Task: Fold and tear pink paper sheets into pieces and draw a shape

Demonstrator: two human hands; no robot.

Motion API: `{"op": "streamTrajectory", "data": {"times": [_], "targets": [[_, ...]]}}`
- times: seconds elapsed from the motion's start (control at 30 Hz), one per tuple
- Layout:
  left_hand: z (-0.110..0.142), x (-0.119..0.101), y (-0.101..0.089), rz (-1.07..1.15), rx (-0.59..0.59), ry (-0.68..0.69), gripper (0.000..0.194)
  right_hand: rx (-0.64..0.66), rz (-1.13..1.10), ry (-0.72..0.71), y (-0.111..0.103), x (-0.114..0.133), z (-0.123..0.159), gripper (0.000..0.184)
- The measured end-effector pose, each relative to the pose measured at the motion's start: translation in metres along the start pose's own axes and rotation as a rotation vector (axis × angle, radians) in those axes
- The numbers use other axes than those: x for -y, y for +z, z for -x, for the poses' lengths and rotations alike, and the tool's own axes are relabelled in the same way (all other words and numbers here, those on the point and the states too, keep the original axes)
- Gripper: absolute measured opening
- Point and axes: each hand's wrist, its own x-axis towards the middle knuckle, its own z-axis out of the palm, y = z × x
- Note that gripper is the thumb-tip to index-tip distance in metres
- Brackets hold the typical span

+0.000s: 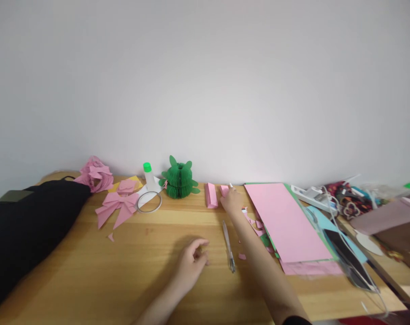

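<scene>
Through the head camera I have my right hand (232,201) reaching far forward over the table (117,275), its fingers at a small folded pink piece (224,190) near the wall; the hand hides the contact, so I cannot tell whether they are clamped on it. A small white tip shows just past those fingers, too little of it to name. Just left of that piece stands a larger folded pink strip (211,196), untouched. My left hand (190,262) hangs nearer to me with its fingers curled, thumb and forefinger apart, holding nothing that I can see. Between it and my right forearm lies a pen (228,246), clear of both. Right of that forearm, pink scraps (258,224) poke out beside a stack topped by a pink sheet (289,225). Over to the left I see a green pleated paper ball (179,181), a green-capped bottle (150,181), a ring (148,211) and a pink paper bow (115,201).
</scene>
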Motion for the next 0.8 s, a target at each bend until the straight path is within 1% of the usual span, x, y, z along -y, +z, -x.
{"op": "streamTrajectory", "data": {"times": [0.3,0.57,0.8], "targets": [[0.0,0.0,0.0,-0.011,-0.008,0.013,0.029,-0.004,0.0,0.015,0.002,0.0,-0.001,0.029],[-0.003,0.002,0.002,-0.013,-0.015,0.025,0.031,-0.018,-0.013,0.045,-0.002,0.005,0.003,0.027],[-0.002,0.0,0.001,0.022,-0.035,0.022,0.028,-0.08,-0.025,0.053,-0.01,0.005,0.016,0.033]]}}
